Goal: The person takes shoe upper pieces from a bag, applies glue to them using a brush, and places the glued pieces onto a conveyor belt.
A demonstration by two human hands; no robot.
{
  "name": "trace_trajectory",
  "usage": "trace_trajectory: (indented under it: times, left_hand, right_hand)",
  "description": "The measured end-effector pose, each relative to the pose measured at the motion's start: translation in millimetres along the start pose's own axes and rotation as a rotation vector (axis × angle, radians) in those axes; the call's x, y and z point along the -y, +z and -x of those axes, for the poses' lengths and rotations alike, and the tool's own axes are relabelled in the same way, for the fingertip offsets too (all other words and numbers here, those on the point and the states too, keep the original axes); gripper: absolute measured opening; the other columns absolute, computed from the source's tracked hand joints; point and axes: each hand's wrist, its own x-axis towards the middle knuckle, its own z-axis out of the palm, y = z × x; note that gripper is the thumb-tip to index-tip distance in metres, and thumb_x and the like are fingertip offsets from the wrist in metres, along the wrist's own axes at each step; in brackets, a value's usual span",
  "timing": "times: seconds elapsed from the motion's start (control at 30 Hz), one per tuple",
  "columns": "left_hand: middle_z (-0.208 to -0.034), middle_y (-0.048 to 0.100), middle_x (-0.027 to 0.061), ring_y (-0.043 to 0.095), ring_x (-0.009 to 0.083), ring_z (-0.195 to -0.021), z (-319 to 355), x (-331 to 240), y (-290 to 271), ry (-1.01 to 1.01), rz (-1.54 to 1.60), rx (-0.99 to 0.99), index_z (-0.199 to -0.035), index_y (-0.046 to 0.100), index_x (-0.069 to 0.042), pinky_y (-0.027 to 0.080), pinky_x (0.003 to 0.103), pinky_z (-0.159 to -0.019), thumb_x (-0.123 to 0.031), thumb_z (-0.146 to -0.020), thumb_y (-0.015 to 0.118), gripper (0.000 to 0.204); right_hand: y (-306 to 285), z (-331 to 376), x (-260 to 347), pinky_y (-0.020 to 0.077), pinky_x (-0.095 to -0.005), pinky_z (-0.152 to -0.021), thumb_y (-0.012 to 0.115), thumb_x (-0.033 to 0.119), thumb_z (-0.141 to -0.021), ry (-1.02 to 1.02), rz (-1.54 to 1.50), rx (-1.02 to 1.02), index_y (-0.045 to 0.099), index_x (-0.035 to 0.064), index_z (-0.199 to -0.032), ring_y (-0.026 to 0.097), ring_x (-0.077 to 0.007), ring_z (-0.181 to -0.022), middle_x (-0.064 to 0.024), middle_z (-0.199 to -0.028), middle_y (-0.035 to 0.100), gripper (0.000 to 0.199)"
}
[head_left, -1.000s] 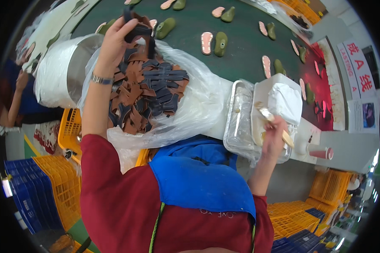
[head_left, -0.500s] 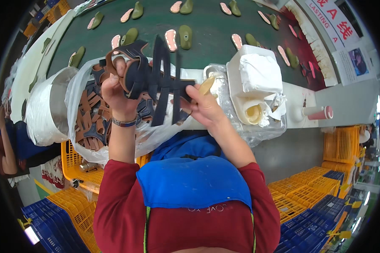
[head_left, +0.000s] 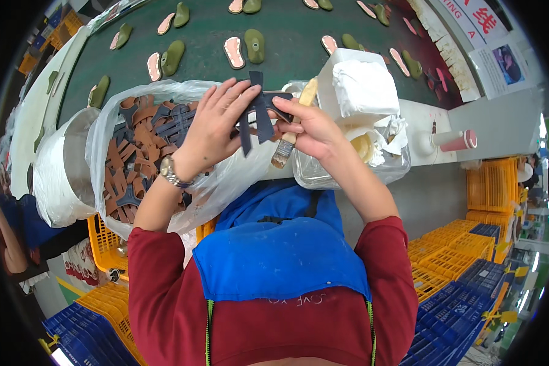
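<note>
Between my hands is a dark navy strappy sandal upper [head_left: 263,119], its loose strap ends pointing up and down. My left hand [head_left: 216,125], back upward, has its fingers stretched over the upper's left part, with the thumb below; much of the upper is hidden behind it. My right hand [head_left: 314,128] pinches the upper's right end between thumb and fingers. That same hand also holds a flat paintbrush [head_left: 289,137] with a wooden handle, bristles pointing down. Under my left forearm, a clear plastic bag [head_left: 104,143] holds many brown and navy sandal uppers [head_left: 143,143].
Beyond my hands, a green conveyor belt [head_left: 213,76] carries pink insoles [head_left: 233,52] beside olive shoe lasts [head_left: 254,46]. At right stand a white container [head_left: 330,91] and a clear plastic tray [head_left: 323,177]. Yellow crates [head_left: 491,189] stack at far right. A person's arm [head_left: 12,241] shows at left.
The sandal upper has been turned and bunched up, showing fewer straps. My left hand has rolled to back upward over it. The brush has swung round, so its bristles now show below my right hand.
</note>
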Motion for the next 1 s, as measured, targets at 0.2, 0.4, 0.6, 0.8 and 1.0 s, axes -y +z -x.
trace_trajectory:
  times: [0.2,0.4,0.6,0.8,1.0]
  left_hand:
    - [-0.081,0.061,0.0096,0.06,0.0193,-0.072,-1,2,9,-0.299,0.492,-0.066,-0.105,0.052,-0.001,0.046,0.026,-0.063,-0.003,-0.075,0.054,0.03]
    - [-0.098,0.057,0.0091,0.055,0.0093,-0.081,6,5,6,-0.972,1.365,0.48,-0.115,0.045,0.002,0.046,0.02,-0.066,-0.036,-0.088,0.038,0.047]
    - [-0.101,0.055,0.0104,0.052,0.0129,-0.089,24,-19,32,-1.066,1.605,0.779,-0.113,0.045,0.004,0.045,0.022,-0.07,-0.021,-0.083,0.051,0.04]
    - [-0.086,0.057,0.0179,0.061,0.0267,-0.064,22,-17,53,-1.141,1.589,0.665,-0.112,0.04,0.006,0.052,0.032,-0.054,-0.016,-0.081,0.053,0.04]
    - [-0.089,0.056,0.0168,0.06,0.0254,-0.064,9,-18,50,-1.01,1.587,0.659,-0.114,0.036,0.007,0.051,0.033,-0.055,-0.01,-0.079,0.054,0.043]
  right_hand:
    - [-8,15,4,0.041,-0.0238,-0.064,0.049,0.022,-0.084,0.03,0.054,-0.007,0.053,0.0018,-0.097,0.035,-0.0009,-0.042,-0.0057,-0.079,0.059,0.024]
    - [-56,63,23,0.0394,-0.0218,-0.061,0.029,0.038,-0.09,-0.393,0.7,-0.16,0.055,0.0015,-0.096,0.035,-0.0043,-0.048,-0.0008,-0.071,0.056,0.046]
    - [-133,130,46,0.0286,-0.016,-0.051,0.034,0.04,-0.088,-0.113,0.817,-0.66,0.055,0.0034,-0.075,0.036,-0.0042,-0.054,0.0023,-0.062,0.048,0.044]
    - [-183,133,25,0.0318,-0.0176,-0.05,0.059,0.022,-0.078,-0.471,0.87,-0.856,0.061,-0.0004,-0.081,0.039,-0.0037,-0.054,0.002,-0.062,0.05,0.023]
    - [-185,112,7,0.0389,-0.0237,-0.048,0.06,0.026,-0.076,-0.486,1.289,-0.932,0.062,-0.0026,-0.077,0.047,-0.0075,-0.052,-0.0012,-0.054,0.052,0.029]
